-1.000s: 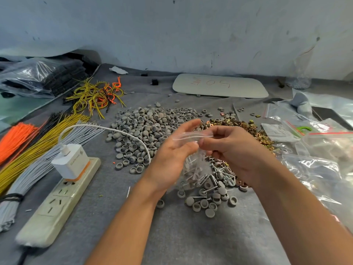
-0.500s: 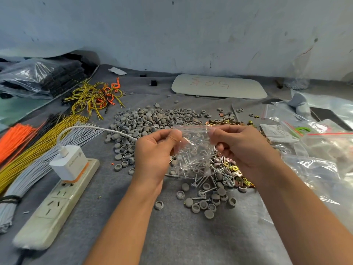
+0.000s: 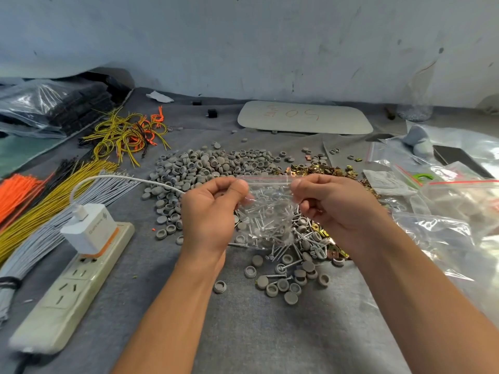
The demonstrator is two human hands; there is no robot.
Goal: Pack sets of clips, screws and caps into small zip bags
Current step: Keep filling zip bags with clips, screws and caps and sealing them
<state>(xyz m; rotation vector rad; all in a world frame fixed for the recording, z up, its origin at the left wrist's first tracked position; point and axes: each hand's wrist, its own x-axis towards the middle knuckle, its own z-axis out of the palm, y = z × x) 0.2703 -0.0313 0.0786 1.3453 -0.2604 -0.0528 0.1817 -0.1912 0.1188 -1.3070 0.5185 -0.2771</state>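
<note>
- Small clear zip bag [image 3: 266, 209] held up btwn both hands, above screws [image 3: 290, 247] & grey caps [image 3: 216, 168] on table.
- Left hand [image 3: 213, 211] pinches bag's top left corner.
- Right hand [image 3: 332, 206] pinches top right corner.
- Gold clips [image 3: 324, 170] behind.

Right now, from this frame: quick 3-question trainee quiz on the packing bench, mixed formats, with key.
1. True or false: the left hand and the right hand each pinch the top edge of the small zip bag.
2. The big pile of grey caps lies: A) left of the gold clips; B) right of them; C) inside the bag.
3. Fill in: the white charger is plugged into the ____.
Key: 1 true; 2 A; 3 power strip.
</note>
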